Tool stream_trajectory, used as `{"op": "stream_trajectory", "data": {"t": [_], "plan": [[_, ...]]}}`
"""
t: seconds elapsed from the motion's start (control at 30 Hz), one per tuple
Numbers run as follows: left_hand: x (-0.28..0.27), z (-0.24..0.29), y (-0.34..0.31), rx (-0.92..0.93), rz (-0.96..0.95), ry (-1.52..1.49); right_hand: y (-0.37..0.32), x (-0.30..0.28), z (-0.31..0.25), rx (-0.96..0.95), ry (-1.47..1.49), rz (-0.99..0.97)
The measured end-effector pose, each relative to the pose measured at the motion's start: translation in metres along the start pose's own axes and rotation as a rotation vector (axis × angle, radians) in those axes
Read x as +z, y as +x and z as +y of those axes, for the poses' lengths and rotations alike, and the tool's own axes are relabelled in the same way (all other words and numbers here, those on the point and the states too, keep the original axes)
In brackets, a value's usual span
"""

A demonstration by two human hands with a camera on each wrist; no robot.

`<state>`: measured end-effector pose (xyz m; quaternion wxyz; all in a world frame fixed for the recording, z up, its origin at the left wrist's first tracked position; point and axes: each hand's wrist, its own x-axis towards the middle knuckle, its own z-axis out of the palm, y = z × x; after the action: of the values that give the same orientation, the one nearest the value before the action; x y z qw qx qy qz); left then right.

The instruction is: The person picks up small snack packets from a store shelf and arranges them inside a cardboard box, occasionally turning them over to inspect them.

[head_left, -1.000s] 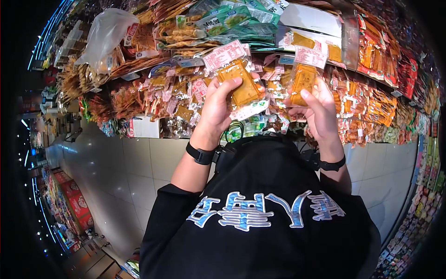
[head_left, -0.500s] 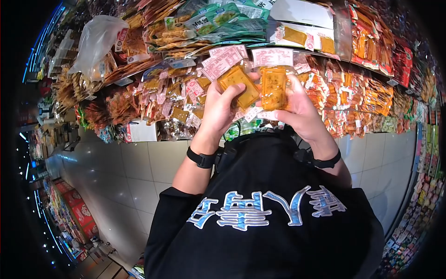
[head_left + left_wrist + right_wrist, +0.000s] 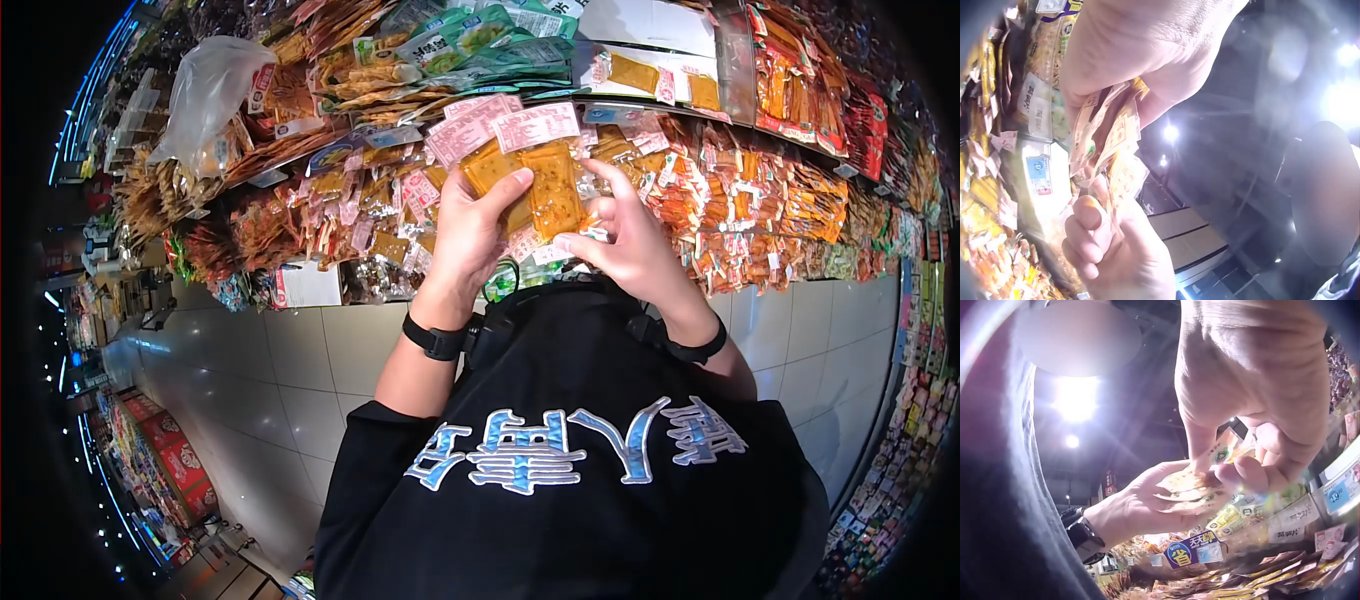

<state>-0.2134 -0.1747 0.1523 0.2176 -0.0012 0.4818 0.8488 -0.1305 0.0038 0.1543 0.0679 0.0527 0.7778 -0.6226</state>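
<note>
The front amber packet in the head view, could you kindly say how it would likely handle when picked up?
The front amber packet looks small and flat, so it is probably light. Its sheen suggests it could slide easily against the rear packet. Its flat, rectangular shape makes rolling unlikely.

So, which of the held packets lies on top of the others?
The packet nearest the right hand; its pink label overlaps the labels behind.

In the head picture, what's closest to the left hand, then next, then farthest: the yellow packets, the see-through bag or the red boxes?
From the left hand:
1. Yellow packets: right at its thumb.
2. See-through bag: ahead, to the left.
3. Red boxes: picture's lower left.
</note>
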Motion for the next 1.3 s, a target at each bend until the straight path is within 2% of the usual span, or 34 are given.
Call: {"op": "stream_trajectory", "data": {"t": [0.1, 0.3, 0.4, 0.5, 0.57, 0.67, 0.7, 0.73, 0.83, 0.87, 0.9, 0.97, 1.03, 1.1, 1.17, 1.3], "plan": [[0.0, 0.008, -0.002, -0.025, 0.018, -0.066, -0.002, 0.005, -0.007, -0.043, 0.372, -0.035], [-0.008, 0.008, 0.003, -0.217, 0.022, -0.227, -0.003, 0.01, 0.007, -0.271, 0.252, 0.013], [-0.008, 0.008, 0.003, -0.265, 0.015, -0.272, -0.004, 0.011, 0.008, -0.287, 0.235, 0.027], [-0.009, 0.006, 0.002, -0.255, 0.02, -0.255, -0.005, 0.012, 0.009, -0.298, 0.209, 0.054], [-0.005, 0.006, -0.003, -0.206, 0.013, -0.18, -0.003, 0.015, 0.013, -0.37, 0.145, 0.091], [0.002, -0.002, -0.008, -0.161, -0.056, -0.059, -0.002, 0.012, 0.008, -0.362, -0.004, 0.073], [0.003, -0.006, -0.009, -0.159, -0.096, -0.021, -0.004, 0.007, -0.001, -0.271, -0.096, 0.03], [0.002, -0.006, -0.009, -0.177, -0.109, 0.034, -0.003, 0.006, -0.003, -0.257, -0.167, 0.024], [-0.001, -0.007, -0.006, -0.122, -0.13, 0.007, 0.004, -0.003, -0.006, -0.277, -0.326, -0.077], [-0.007, -0.009, -0.005, -0.154, -0.115, 0.017, 0.008, -0.01, -0.01, -0.287, -0.366, -0.103], [-0.007, -0.006, -0.006, -0.149, -0.117, 0.006, 0.011, -0.022, -0.017, -0.218, -0.354, -0.118], [-0.008, -0.001, -0.01, -0.14, -0.118, -0.013, 0.038, -0.048, -0.012, -0.143, -0.241, 0.047], [-0.014, -0.003, -0.011, -0.115, -0.107, -0.024, 0.069, -0.092, -0.007, -0.229, -0.465, 0.322], [-0.017, -0.004, -0.014, -0.1, -0.101, -0.04, 0.109, -0.143, 0.032, -0.454, -0.967, 0.659], [-0.02, -0.004, -0.016, -0.096, -0.111, -0.055, 0.118, -0.167, 0.033, -0.099, -1.156, 0.587], [-0.018, -0.001, -0.021, -0.074, -0.087, -0.046, 0.145, -0.18, 0.058, 0.179, -1.075, 0.398]]}}
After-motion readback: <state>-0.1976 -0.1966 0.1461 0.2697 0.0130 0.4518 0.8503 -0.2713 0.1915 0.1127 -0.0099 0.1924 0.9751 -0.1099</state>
